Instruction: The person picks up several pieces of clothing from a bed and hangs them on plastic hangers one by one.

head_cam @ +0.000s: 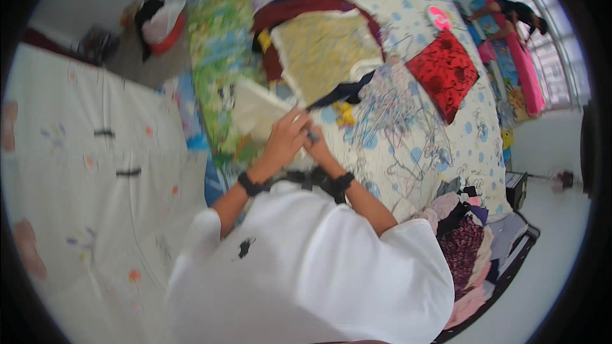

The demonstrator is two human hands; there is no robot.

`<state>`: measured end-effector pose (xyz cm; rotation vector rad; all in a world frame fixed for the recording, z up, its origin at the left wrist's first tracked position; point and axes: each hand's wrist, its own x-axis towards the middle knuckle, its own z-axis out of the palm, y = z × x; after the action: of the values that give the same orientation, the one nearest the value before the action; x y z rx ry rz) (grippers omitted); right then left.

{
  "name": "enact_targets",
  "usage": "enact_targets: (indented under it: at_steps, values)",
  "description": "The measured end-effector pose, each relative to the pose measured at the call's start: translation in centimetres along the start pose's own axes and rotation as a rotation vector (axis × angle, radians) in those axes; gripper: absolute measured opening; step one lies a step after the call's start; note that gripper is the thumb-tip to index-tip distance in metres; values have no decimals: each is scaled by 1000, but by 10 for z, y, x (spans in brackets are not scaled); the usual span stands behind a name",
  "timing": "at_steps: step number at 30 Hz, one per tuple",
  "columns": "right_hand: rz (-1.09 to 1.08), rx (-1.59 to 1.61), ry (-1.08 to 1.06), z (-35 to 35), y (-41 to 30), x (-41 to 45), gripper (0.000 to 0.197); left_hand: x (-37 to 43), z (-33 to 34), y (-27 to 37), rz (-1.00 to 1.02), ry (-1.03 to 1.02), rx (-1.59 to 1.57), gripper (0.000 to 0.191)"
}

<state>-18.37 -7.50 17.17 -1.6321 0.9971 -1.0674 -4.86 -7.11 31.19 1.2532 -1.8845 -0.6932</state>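
Note:
My left hand and my right hand meet close together in front of my chest, above the bed. Pinched in the left fingertips is the end of a dark cloth, which stretches away to the right over the bed. The right hand is closed on a dark grey piece; blur hides whether it belongs to that cloth. Just beyond the left hand lies an off-white cloth. Farther off, a yellow patterned cloth rests on a maroon garment.
Thin clothes hangers lie heaped right of my hands, near a small yellow item and a red cushion. A clothes pile sits at lower right. Printed white fabric spans the left. Another person bends near the window.

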Motion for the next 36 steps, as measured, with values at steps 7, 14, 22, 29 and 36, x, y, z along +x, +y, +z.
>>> enact_targets:
  at_steps: [7, 14, 22, 29, 36]
  values:
    - [171, 194, 25, -7, -23, -1, 15, -6, 12, 14, -2, -12, -125, 31]
    - [382, 452, 28, -23, -46, -14, 17, -16, 3, 17, -37, -26, -164, 37]
    - [453, 637, -14, -31, -69, -9, 26, -16, -11, 21, -63, -55, -135, 33]
    - [337, 490, -142, -51, -82, -8, 34, 3, -76, 5, -128, 284, 330, 36]
    - [213, 46, -286, -66, -103, 18, 33, 1, -77, -17, 280, -197, 623, 27]
